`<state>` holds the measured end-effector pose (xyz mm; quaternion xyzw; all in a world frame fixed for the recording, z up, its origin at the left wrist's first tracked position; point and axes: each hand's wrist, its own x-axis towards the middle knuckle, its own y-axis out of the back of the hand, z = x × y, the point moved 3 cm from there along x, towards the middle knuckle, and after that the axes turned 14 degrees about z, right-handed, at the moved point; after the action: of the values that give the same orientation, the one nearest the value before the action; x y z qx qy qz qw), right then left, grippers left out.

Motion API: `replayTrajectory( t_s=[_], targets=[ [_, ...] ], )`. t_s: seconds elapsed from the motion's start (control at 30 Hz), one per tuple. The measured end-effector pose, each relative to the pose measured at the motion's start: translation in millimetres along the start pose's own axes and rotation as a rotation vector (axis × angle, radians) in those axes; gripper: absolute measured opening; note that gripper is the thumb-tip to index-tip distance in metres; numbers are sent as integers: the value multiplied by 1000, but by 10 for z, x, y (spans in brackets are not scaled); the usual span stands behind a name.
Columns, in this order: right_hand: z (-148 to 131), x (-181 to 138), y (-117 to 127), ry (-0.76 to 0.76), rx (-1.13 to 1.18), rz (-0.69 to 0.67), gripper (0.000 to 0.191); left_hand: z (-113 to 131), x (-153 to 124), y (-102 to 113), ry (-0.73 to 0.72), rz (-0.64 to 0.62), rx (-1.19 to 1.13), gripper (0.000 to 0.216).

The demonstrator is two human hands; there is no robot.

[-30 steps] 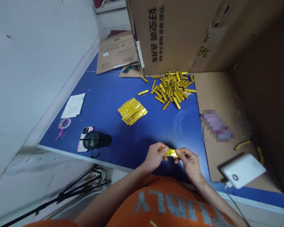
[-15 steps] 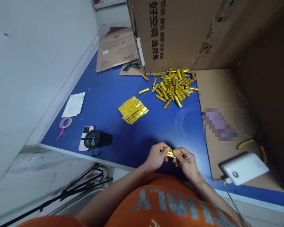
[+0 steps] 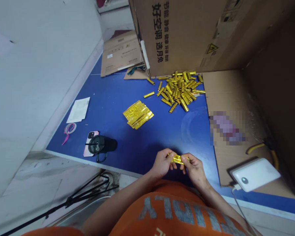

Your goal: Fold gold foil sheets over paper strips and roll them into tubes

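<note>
Between my two hands, close to my body, is a narrow piece of gold foil paper (image 3: 177, 159), partly rolled or folded. My left hand (image 3: 163, 162) pinches its left end with thumb and fingers. The right end sits in the grip of my right hand (image 3: 193, 166). My fingers cover both ends. Farther out on the blue table (image 3: 113, 105) lies a small stack of flat gold foil sheets (image 3: 138, 114). Behind it, to the right, is a loose pile of several gold foil rolls (image 3: 179, 90).
A black tumbler (image 3: 104, 145) lies by a phone (image 3: 86, 152) on the left, near a tape roll (image 3: 70, 127) and white paper (image 3: 78, 109). A big cardboard box (image 3: 186, 39) stands behind. At right are a white power bank (image 3: 257, 175) with a cable and yellow-handled pliers (image 3: 255, 148).
The thumbs have shifted slightly apart and more of the foil's gold face shows between them. Both hands keep their hold; the view has tilted a little.
</note>
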<state>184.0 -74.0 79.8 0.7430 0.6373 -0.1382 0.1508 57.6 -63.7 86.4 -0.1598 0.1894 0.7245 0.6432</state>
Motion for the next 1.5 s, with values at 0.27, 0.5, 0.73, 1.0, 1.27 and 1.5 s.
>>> replayTrajectory(
  t_s=[0.27, 0.5, 0.73, 1.0, 1.27, 1.5],
  targets=[
    [-11, -39, 10, -9, -10, 17, 31, -59, -40, 10, -70, 66, 79, 17],
    [0, -15, 7, -31, -12, -10, 32, 27, -67, 17, -163, 95, 181, 18],
    [-43, -17, -4, -81, -7, -52, 31, 75, -86, 42, -263, 138, 295, 18],
    [4, -75, -95, -153, -3, -197, 39, 39, -75, 47, -225, 183, 234, 17],
    [32, -80, -72, -145, -23, -185, 46, 8, -103, 51, -205, 180, 214, 18],
    [33, -84, -19, -135, -59, -134, 47, -29, -85, 42, -165, 108, 218, 15]
  ],
)
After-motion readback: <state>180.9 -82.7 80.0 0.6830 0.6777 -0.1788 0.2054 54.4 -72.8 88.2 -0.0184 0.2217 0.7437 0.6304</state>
